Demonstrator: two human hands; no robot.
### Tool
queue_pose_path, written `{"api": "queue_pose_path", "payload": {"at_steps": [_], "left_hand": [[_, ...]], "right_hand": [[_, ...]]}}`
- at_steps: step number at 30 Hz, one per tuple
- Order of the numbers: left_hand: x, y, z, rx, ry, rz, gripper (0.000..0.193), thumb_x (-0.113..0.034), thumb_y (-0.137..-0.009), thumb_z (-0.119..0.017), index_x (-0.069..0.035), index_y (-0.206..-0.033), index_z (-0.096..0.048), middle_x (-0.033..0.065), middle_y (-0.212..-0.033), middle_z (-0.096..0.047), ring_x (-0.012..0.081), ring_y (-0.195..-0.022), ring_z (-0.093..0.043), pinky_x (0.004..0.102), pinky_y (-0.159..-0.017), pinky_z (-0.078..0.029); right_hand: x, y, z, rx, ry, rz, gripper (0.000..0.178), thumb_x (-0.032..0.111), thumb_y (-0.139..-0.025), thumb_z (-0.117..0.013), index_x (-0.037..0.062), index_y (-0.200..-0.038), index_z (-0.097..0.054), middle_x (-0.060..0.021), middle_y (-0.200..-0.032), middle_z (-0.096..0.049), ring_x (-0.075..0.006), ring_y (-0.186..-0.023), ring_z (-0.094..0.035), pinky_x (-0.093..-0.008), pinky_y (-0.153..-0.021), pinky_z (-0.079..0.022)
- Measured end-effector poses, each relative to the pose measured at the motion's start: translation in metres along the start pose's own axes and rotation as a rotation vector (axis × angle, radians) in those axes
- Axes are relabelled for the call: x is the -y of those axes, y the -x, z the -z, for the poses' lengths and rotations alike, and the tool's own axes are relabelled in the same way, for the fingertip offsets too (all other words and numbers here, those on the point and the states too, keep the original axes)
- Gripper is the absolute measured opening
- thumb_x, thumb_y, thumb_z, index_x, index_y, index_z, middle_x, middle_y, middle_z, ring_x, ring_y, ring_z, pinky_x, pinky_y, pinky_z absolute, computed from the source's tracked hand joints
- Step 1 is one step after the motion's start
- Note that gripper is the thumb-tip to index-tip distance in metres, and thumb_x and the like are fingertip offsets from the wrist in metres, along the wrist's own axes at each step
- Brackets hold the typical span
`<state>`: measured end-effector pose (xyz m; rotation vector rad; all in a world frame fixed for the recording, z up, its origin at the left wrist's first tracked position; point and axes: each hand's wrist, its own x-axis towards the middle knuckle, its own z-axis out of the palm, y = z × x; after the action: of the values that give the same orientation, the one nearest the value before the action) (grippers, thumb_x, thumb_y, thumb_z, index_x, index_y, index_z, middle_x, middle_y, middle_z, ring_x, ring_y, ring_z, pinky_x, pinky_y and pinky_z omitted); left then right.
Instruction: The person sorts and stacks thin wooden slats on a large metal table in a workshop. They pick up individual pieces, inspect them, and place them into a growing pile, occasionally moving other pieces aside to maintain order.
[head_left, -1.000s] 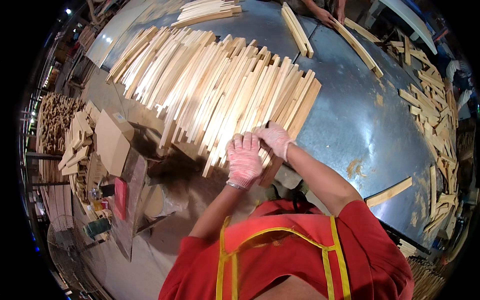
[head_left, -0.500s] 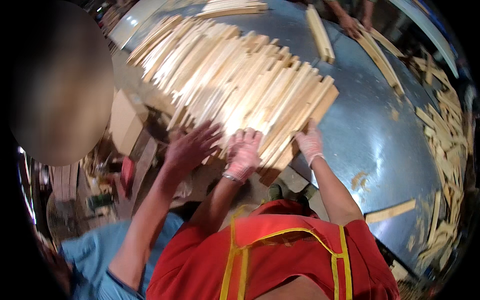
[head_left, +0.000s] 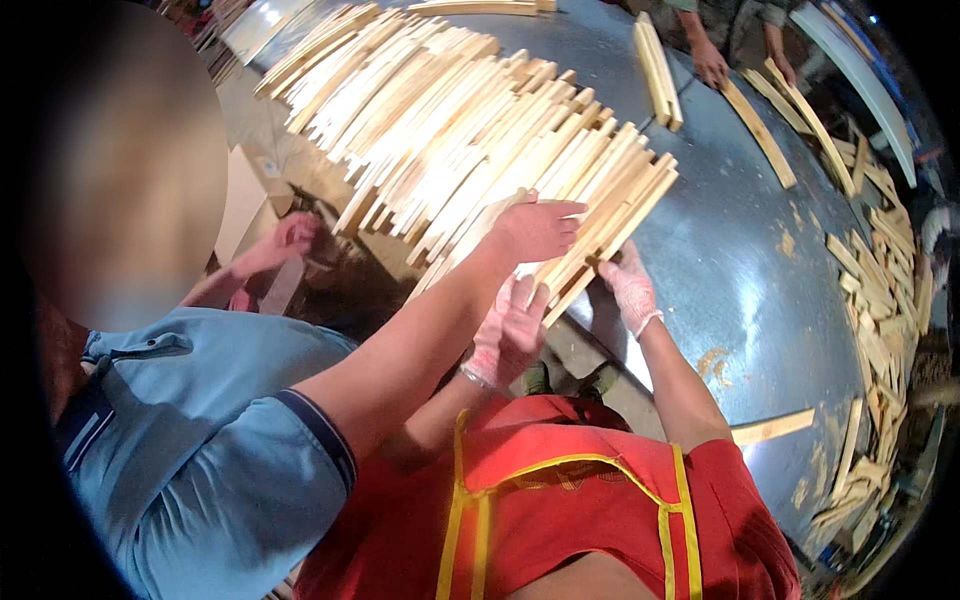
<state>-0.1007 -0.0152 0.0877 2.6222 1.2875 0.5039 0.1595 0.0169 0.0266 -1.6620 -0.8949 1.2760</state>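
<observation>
A long row of pale wooden strips [head_left: 440,120] lies side by side on the metal table. My left hand [head_left: 508,335], in a pinkish glove, is at the near ends of the right-hand strips, fingers up and apart. My gloved right hand [head_left: 632,288] presses thumb and fingertips against the row's outer right side, without closing round a strip. A co-worker's bare hand [head_left: 540,230] reaches across my left forearm and rests over the strips, partly hiding them. The co-worker's other hand [head_left: 295,235] is left of the row.
The metal table [head_left: 730,260] spreads to the right. Across it, another person's hands [head_left: 710,65] handle separate strips. A heap of wood offcuts [head_left: 880,300] lines the right edge. One loose piece [head_left: 775,427] lies near my right elbow; a pair of strips [head_left: 657,75] lies beyond the row.
My left hand has drawn back from the strips' tops to their near ends. The co-worker's arm has swung right over my forearm. The far person's strips have moved apart. My right hand barely moved.
</observation>
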Motion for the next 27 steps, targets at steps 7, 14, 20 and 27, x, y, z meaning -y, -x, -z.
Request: {"api": "queue_pose_path", "payload": {"at_steps": [7, 14, 20, 27], "left_hand": [[-0.023, -0.002, -0.067, 0.102, -0.239, -0.239, 0.055, -0.022, -0.09, -0.057, -0.002, -0.141, -0.057, 0.016, -0.139, -0.057, 0.0388, -0.132, -0.051, 0.0527, -0.111, -0.042], [-0.022, -0.009, -0.048, 0.269, -0.196, 0.041, 0.06, -0.018, -0.092, -0.056, -0.012, -0.151, -0.048, 0.0141, -0.149, -0.048, 0.0372, -0.14, -0.046, 0.051, -0.115, -0.04], [-0.042, -0.025, -0.047, 0.173, -0.27, 0.101, 0.046, -0.011, -0.087, -0.059, -0.014, -0.132, -0.056, 0.0076, -0.119, -0.055, 0.0311, -0.113, -0.058, 0.0453, -0.093, -0.05], [-0.05, -0.017, -0.06, 0.202, -0.302, 0.307, 0.058, -0.016, -0.091, -0.06, -0.009, -0.148, -0.051, 0.0129, -0.139, -0.055, 0.0359, -0.117, -0.061, 0.0504, -0.092, -0.05]], "right_hand": [[-0.07, 0.084, 0.166, -0.445, 0.453, -0.076, 0.073, 0.039, -0.097, -0.064, 0.0044, -0.159, -0.047, -0.0217, -0.148, -0.062, -0.0369, -0.141, -0.056, -0.039, -0.12, -0.041], [-0.114, 0.244, 0.331, -0.825, 0.933, -0.817, 0.086, 0.048, -0.087, -0.075, -0.0022, -0.152, -0.05, -0.0188, -0.142, -0.065, -0.0386, -0.124, -0.065, -0.0487, -0.11, -0.05], [-0.177, 0.234, 0.36, -1.005, 0.205, -0.558, 0.099, 0.03, -0.088, -0.08, 0.0002, -0.166, -0.027, -0.025, -0.145, -0.06, -0.0365, -0.122, -0.065, -0.0454, -0.107, -0.051], [-0.093, 0.133, 0.24, -0.434, -0.469, -0.069, 0.091, 0.013, -0.093, -0.071, -0.0017, -0.168, -0.021, -0.0191, -0.147, -0.055, -0.0251, -0.124, -0.057, -0.0367, -0.105, -0.048]]}}
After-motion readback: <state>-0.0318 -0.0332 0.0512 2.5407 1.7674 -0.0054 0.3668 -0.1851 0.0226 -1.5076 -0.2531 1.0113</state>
